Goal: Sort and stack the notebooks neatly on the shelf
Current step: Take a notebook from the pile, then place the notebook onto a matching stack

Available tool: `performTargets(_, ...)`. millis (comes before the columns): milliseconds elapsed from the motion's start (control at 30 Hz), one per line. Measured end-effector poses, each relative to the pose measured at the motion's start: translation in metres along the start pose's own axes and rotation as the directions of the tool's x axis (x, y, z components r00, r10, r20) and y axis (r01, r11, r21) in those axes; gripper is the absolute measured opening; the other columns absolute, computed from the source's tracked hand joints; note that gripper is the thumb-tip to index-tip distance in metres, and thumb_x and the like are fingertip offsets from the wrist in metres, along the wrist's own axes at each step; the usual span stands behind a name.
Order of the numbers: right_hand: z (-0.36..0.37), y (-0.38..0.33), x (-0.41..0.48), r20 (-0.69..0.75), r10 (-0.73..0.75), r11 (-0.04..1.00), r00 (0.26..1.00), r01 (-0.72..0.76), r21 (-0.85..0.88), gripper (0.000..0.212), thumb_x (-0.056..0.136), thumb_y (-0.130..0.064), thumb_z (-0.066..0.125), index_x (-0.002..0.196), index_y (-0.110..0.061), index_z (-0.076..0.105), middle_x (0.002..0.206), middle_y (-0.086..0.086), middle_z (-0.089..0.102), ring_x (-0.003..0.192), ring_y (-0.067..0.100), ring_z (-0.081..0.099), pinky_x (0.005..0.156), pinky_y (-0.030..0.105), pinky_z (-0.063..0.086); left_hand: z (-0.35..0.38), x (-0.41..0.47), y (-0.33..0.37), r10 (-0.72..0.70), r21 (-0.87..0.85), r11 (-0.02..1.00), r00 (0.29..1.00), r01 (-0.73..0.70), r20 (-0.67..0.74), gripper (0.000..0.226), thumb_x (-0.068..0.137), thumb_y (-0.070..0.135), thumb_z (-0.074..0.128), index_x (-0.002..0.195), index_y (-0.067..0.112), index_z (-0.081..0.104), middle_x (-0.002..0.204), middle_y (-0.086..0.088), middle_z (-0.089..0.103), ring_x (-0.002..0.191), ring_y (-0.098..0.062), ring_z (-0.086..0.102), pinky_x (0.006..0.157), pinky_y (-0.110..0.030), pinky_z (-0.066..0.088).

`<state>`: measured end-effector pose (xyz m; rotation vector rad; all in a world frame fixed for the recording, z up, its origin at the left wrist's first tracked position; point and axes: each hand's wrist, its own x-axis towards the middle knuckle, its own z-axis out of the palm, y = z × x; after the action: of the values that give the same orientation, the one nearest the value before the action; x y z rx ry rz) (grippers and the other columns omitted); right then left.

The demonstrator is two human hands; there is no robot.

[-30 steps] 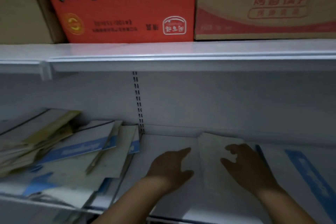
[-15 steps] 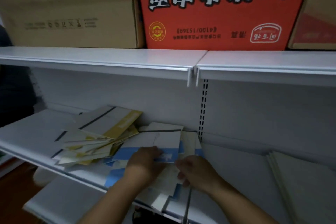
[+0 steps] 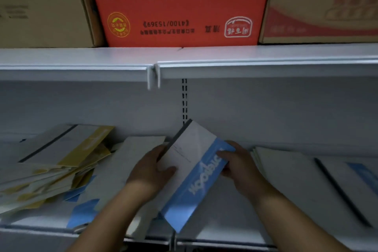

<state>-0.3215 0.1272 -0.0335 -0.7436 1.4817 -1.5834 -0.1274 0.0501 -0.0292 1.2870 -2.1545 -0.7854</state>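
Note:
Both hands hold up a white notebook with a blue band (image 3: pixel 194 161) above the middle of the lower shelf (image 3: pixel 225 237). My left hand (image 3: pixel 151 170) grips its left edge, thumb on the cover. My right hand (image 3: pixel 239 165) grips the blue edge on the right. A messy pile of white, yellow and blue notebooks (image 3: pixel 57 170) lies on the left of the shelf. A neat stack of notebooks (image 3: pixel 296 180) lies flat on the right.
The upper shelf (image 3: pixel 184 63) hangs just above and carries a red carton (image 3: pixel 180 6) between two brown cartons (image 3: pixel 41 6) (image 3: pixel 323 4). A slotted upright (image 3: pixel 184 100) runs down the white back wall behind the held notebook.
My hands left the right-hand stack, reached into the messy pile on the left, and now lift one blue-banded notebook clear of it toward the middle.

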Motion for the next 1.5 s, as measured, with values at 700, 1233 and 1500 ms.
performTargets(700, -0.364, -0.008, -0.057, -0.278, -0.055, 0.918, 0.959, -0.061, -0.391, 0.019, 0.085, -0.002, 0.060, 0.094, -0.018, 0.061, 0.090, 0.001, 0.066, 0.078, 0.015, 0.062, 0.064, 0.024, 0.048, 0.274, -0.037, 0.251, 0.061, -0.506, 0.850, 0.928, 0.145, 0.368, 0.067, 0.077, -0.004, 0.068, 0.128, 0.033, 0.043, 0.113, 0.009, 0.057, 0.092, -0.009, 0.057, 0.078, -0.025, 0.048)
performTargets(1233, -0.414, 0.005, -0.044, -0.254, 0.115, 0.374, 0.960, -0.279, -0.885, 0.047, 0.080, -0.036, 0.064, 0.119, -0.012, 0.057, 0.123, 0.009, 0.053, 0.112, 0.022, 0.054, 0.086, 0.026, 0.046, 0.321, -0.051, 0.279, 0.069, 0.289, 0.888, 0.724, -0.358, 0.687, 0.094, 0.079, 0.037, 0.070, 0.148, 0.030, 0.008, 0.158, 0.004, 0.009, 0.144, -0.017, 0.012, 0.116, -0.027, 0.013)
performTargets(1500, -0.279, -0.013, -0.027, 0.136, -0.066, 0.438, 0.988, 0.151, -0.886, 0.064, 0.092, -0.043, 0.049, 0.147, -0.022, 0.024, 0.158, 0.001, 0.009, 0.145, 0.016, 0.012, 0.115, 0.026, 0.012, 0.234, -0.033, 0.205, 0.176, 0.275, 0.921, 0.925, -0.275, 0.336, 0.065, 0.091, 0.050, 0.046, 0.147, 0.029, 0.019, 0.157, 0.007, 0.010, 0.145, -0.009, 0.006, 0.116, -0.023, 0.006)
